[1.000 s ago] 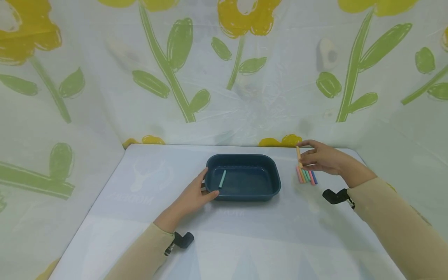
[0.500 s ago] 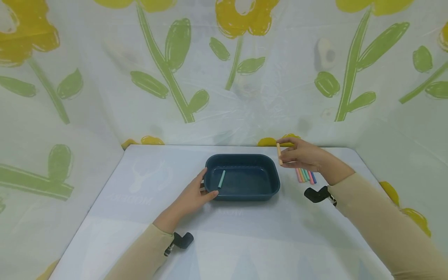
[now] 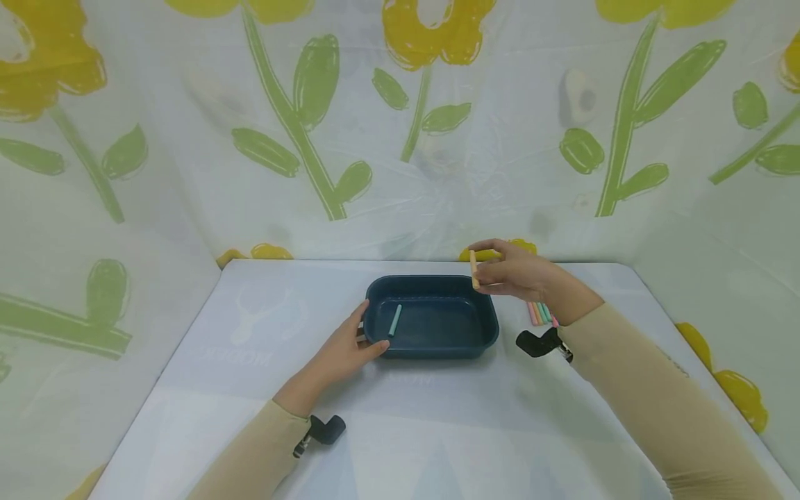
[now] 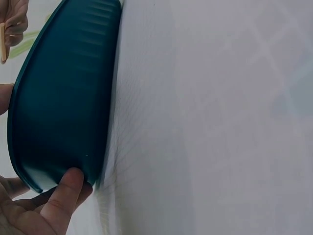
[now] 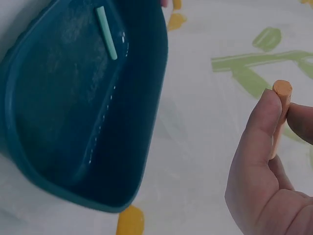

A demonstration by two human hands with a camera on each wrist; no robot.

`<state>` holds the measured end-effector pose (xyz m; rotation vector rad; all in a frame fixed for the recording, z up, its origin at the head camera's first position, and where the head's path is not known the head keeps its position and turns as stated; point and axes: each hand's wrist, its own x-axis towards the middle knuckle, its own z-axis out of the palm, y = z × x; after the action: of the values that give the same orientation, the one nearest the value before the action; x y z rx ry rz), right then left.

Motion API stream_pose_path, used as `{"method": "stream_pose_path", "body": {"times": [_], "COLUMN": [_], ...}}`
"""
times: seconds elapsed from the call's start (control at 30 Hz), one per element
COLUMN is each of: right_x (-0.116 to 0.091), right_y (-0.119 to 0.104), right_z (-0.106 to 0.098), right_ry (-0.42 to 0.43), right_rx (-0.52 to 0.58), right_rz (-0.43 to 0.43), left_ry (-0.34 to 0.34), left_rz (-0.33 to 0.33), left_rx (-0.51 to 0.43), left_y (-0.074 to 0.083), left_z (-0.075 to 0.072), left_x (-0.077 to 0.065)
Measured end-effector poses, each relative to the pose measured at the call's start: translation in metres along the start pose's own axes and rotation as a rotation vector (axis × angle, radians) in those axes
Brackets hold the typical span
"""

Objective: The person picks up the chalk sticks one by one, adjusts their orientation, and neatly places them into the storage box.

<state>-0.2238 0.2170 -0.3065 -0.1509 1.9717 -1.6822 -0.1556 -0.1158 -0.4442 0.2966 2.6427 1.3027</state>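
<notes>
A dark teal rectangular dish (image 3: 437,353) stands on the table, one green chalk stick (image 3: 395,321) lying inside near its left end. My left hand (image 3: 340,355) grips that end, thumb at the near side and fingers round the outer wall; the left wrist view shows fingertips (image 4: 72,178) pressed against it. Over the dish's far right corner, my right hand (image 3: 521,272) pinches an orange chalk stick (image 5: 282,110) between thumb and fingers, holding it nearly upright. To the right, several coloured chalk sticks (image 3: 537,314) lie side by side, partly hidden by the right wrist.
The white table (image 3: 425,430) ends at a back edge against a flower-printed curtain (image 3: 525,139), which also hangs at both sides. A black camera mount (image 3: 537,342) sticks out from the right wrist, another mount (image 3: 328,429) from the left.
My right hand has carried the orange chalk stick leftward from above the chalk row to the dish's far right corner. The left hand has stayed on the dish.
</notes>
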Motion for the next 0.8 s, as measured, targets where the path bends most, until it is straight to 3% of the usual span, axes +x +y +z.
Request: {"method": "stream_pose_path", "body": {"times": [0.43, 0.8], "right_x": [0.025, 0.051], "right_y": [0.013, 0.037], "right_z": [0.037, 0.056], "right_ry": [-0.044, -0.015], "right_rx": [0.049, 0.071], "right_rz": [0.049, 0.108], "left_ry": [0.001, 0.000], "left_rz": [0.004, -0.009], "left_rx": [-0.006, -0.001], "left_y": [-0.001, 0.000], "left_z": [0.000, 0.001], "left_x": [0.000, 0.000]}}
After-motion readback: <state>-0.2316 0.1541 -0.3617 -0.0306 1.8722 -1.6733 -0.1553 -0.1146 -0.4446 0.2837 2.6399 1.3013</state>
